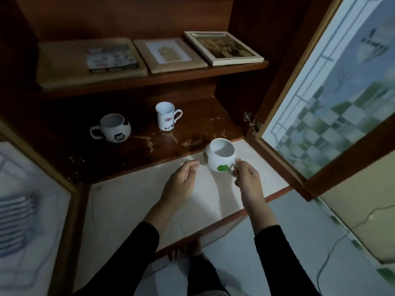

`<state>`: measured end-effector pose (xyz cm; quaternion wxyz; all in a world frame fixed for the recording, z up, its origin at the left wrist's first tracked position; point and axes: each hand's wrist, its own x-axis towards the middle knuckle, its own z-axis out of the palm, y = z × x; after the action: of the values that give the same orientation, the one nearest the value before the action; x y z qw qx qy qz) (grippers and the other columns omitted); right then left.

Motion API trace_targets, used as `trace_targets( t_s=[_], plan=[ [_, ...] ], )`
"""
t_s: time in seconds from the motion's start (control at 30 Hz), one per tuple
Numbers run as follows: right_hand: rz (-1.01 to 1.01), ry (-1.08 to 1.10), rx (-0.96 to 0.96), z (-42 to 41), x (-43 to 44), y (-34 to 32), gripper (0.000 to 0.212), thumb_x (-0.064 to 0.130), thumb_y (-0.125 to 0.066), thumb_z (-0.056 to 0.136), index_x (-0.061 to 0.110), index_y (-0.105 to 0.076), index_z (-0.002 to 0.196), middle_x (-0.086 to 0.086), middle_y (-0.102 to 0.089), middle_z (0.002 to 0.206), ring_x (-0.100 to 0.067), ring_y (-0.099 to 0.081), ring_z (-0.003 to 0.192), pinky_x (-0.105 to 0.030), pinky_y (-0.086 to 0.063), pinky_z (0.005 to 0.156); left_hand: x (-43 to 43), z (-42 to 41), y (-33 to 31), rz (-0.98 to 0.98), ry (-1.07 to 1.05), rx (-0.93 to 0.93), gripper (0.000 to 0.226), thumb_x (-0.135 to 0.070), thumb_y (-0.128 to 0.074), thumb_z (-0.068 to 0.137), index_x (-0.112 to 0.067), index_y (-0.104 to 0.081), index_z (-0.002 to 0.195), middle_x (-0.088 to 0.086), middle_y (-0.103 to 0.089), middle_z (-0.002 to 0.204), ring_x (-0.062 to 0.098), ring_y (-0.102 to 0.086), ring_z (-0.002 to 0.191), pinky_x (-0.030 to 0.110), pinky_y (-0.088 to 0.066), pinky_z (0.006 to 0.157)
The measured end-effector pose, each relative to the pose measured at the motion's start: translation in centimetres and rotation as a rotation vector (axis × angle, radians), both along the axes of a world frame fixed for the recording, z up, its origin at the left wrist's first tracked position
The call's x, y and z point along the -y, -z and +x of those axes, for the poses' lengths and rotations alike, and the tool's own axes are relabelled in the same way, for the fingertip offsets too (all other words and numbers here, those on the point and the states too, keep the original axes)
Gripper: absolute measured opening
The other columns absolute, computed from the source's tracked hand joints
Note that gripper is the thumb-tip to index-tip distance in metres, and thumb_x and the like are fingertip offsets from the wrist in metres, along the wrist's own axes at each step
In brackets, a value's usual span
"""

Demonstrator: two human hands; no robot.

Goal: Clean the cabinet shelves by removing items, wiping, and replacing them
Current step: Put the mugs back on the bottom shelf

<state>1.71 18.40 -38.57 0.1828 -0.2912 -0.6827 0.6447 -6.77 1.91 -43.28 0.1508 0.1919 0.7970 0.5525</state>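
My right hand [245,174] pinches the handle of a round white mug with green patches [220,155], held upright just above the front edge of the dark wooden middle shelf [192,133]. Just left of the mug hovers my left hand [181,180], its fingers relaxed and holding nothing. On the same shelf stand a round white mug with black patches [113,128] at the left and a taller white mug with a red logo [166,116] behind the middle. The shelf surface shows pale worn marks.
The upper shelf [149,79] carries a flat box with a booklet [85,63] and two picture frames [222,47] lying flat. A pale lower shelf [132,201] lies under my arms. Glass cabinet doors [333,92] stand open right and left. White floor tiles lie below.
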Motion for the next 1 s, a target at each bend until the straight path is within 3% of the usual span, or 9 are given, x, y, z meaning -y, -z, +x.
trace_targets(
  t_s=[0.13, 0.3, 0.4, 0.47, 0.63, 0.83, 0.9, 1.0],
  plan=[
    [0.004, -0.062, -0.006, -5.4, -3.6, -0.8, 0.039, 0.025, -0.044, 0.102, 0.020, -0.039, 0.064, 0.012, -0.037, 0.057, -0.008, -0.034, 0.060, -0.024, -0.029, 0.059, -3.7, -4.0, -0.6, 0.029, -0.071, 0.035, 0.033, -0.027, -0.039, 0.105, -0.032, -0.056, 0.133, -0.019, -0.056, 0.131, 0.001, -0.049, 0.122, 0.021, -0.036, 0.100],
    [-0.043, -0.130, -0.018, -11.8, -7.5, -0.8, 0.030, 0.025, -0.047, 0.102, 0.018, -0.049, 0.073, 0.010, -0.044, 0.060, -0.002, -0.043, 0.056, -0.020, -0.033, 0.058, -7.7, -8.7, -0.5, 0.120, -0.138, 0.030, 0.041, -0.024, -0.040, 0.106, -0.029, -0.045, 0.146, -0.019, -0.045, 0.142, -0.012, -0.042, 0.124, 0.011, -0.032, 0.102],
    [-0.071, -0.184, -0.026, -15.3, -9.4, -0.4, 0.026, 0.025, -0.048, 0.101, 0.017, -0.055, 0.077, 0.000, -0.054, 0.076, -0.009, -0.056, 0.079, -0.025, -0.041, 0.075, -9.3, -11.7, 0.3, 0.139, -0.134, -0.006, 0.045, -0.022, -0.042, 0.106, -0.030, -0.037, 0.150, -0.020, -0.038, 0.148, 0.000, -0.035, 0.139, 0.023, -0.031, 0.114],
    [-0.094, -0.199, -0.015, -17.3, -10.4, -0.1, 0.035, 0.025, -0.049, 0.101, 0.022, -0.051, 0.066, 0.006, -0.053, 0.069, -0.013, -0.054, 0.082, -0.028, -0.039, 0.078, -10.1, -13.4, 1.0, 0.117, -0.142, -0.043, 0.048, -0.021, -0.043, 0.105, -0.030, -0.034, 0.151, -0.015, -0.039, 0.152, 0.004, -0.035, 0.141, 0.028, -0.030, 0.116],
    [-0.071, -0.246, 0.007, -21.4, -12.1, 1.2, 0.020, 0.031, -0.049, 0.100, 0.017, -0.054, 0.087, -0.002, -0.047, 0.075, -0.011, -0.048, 0.072, -0.029, -0.034, 0.068, -11.6, -16.3, 1.8, 0.042, -0.181, -0.096, 0.054, -0.020, -0.045, 0.104, -0.030, -0.029, 0.154, -0.010, -0.038, 0.155, 0.002, -0.033, 0.141, 0.017, -0.026, 0.109],
    [-0.092, -0.240, 0.009, -24.3, -12.9, 1.9, 0.028, 0.025, -0.050, 0.100, 0.018, -0.050, 0.073, 0.006, -0.045, 0.066, -0.003, -0.044, 0.061, -0.021, -0.034, 0.060, -12.7, -18.0, 2.6, -0.072, -0.228, -0.221, 0.057, -0.019, -0.048, 0.102, -0.022, -0.028, 0.155, -0.003, -0.039, 0.155, 0.012, -0.036, 0.141, 0.017, -0.025, 0.109],
    [-0.098, -0.234, 0.007, -25.0, -13.3, 2.1, 0.034, 0.023, -0.050, 0.100, 0.021, -0.045, 0.066, 0.007, -0.044, 0.062, -0.003, -0.043, 0.060, -0.018, -0.033, 0.057, -13.0, -18.6, 2.6, -0.108, -0.243, -0.270, 0.057, -0.024, -0.049, 0.101, -0.019, -0.030, 0.154, 0.000, -0.041, 0.154, 0.016, -0.038, 0.141, 0.021, -0.028, 0.111],
    [-0.096, -0.230, -0.001, -25.9, -13.6, 2.3, 0.034, 0.021, -0.050, 0.099, 0.022, -0.044, 0.065, 0.008, -0.042, 0.060, -0.002, -0.042, 0.056, -0.016, -0.033, 0.053, -13.1, -19.2, 3.1, -0.182, -0.244, -0.344, 0.062, -0.039, -0.045, 0.097, -0.017, -0.031, 0.154, 0.005, -0.045, 0.151, 0.020, -0.041, 0.139, 0.037, -0.036, 0.114]
  ],
)
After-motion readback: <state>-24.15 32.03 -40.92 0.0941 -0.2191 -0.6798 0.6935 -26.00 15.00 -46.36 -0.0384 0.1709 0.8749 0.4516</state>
